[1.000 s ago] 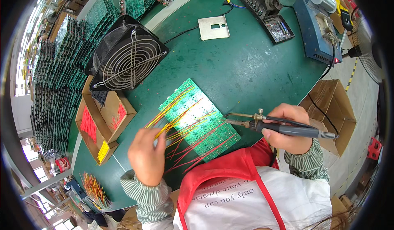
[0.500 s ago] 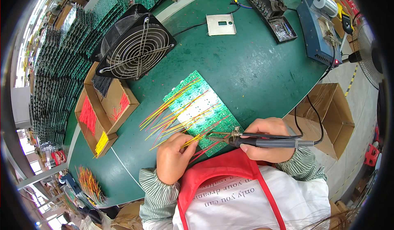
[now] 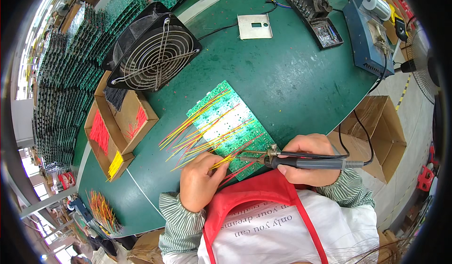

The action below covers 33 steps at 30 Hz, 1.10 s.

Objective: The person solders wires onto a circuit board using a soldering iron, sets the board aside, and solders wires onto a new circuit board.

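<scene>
A green circuit board (image 3: 263, 138) lies slanted on the table, with red and yellow wires (image 3: 184, 125) fanning off its left side. At its near left edge my left hand (image 3: 197, 181) is closed in a pinch on a yellow wire (image 3: 220, 164), whose end reaches over the board. My right hand (image 3: 308, 146) is wrapped around the grey handle of a soldering iron (image 3: 313, 164). A thin metal tube is clamped alongside the iron. The iron's tip points left, close to the wire end over the board; whether they touch I cannot tell.
Beyond the board stands a black fan (image 3: 157, 52), beside a cardboard tray (image 3: 134, 144) of red, black and yellow wires. Stacked circuit boards (image 3: 63, 94) fill the left. At far right are a blue soldering station (image 3: 365, 43) with a solder spool (image 3: 378, 5) and an open carton (image 3: 376, 137).
The iron's tip has shifted very slightly by the wire end. My left hand keeps its pinch in nearly the same spot, and the board stays put.
</scene>
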Available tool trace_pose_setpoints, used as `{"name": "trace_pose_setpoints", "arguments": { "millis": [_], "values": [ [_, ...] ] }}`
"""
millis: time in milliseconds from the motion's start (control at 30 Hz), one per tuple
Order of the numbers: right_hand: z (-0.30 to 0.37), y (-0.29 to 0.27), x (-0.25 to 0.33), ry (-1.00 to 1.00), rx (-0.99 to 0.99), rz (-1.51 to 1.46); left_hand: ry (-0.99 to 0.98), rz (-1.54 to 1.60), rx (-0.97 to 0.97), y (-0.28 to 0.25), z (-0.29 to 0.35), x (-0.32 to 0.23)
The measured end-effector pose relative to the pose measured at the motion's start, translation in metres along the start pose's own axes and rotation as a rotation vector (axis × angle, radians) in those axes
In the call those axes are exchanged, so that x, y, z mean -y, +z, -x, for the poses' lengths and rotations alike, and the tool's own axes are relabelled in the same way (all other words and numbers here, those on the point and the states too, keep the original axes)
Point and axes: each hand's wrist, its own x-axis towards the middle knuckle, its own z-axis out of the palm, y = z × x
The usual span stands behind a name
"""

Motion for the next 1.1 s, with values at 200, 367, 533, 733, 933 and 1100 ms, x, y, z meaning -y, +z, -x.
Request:
{"name": "trace_pose_setpoints", "arguments": {
  "millis": [200, 367, 533, 733, 933, 1100],
  "values": [
    [0.001, 0.000, 0.001, -0.003, 0.019, 0.001, 0.024, -0.002, 0.012, -0.001, 0.000, 0.002],
    [0.001, 0.002, -0.001, 0.025, 0.044, 0.005, 0.009, 0.020, 0.010, 0.000, 0.001, 0.004],
    [0.000, 0.002, 0.000, 0.019, 0.033, -0.002, 0.026, 0.021, 0.020, -0.001, -0.001, 0.004],
    [0.000, -0.005, 0.004, -0.026, -0.011, 0.009, -0.005, -0.002, 0.028, -0.003, 0.000, 0.001],
    [0.005, -0.012, 0.004, -0.026, -0.033, 0.028, -0.027, -0.199, -0.195, -0.033, 0.005, 0.003],
    [0.009, -0.014, 0.002, -0.024, -0.033, 0.039, -0.068, -0.357, -0.368, -0.043, 0.009, -0.008]
  ]
}}
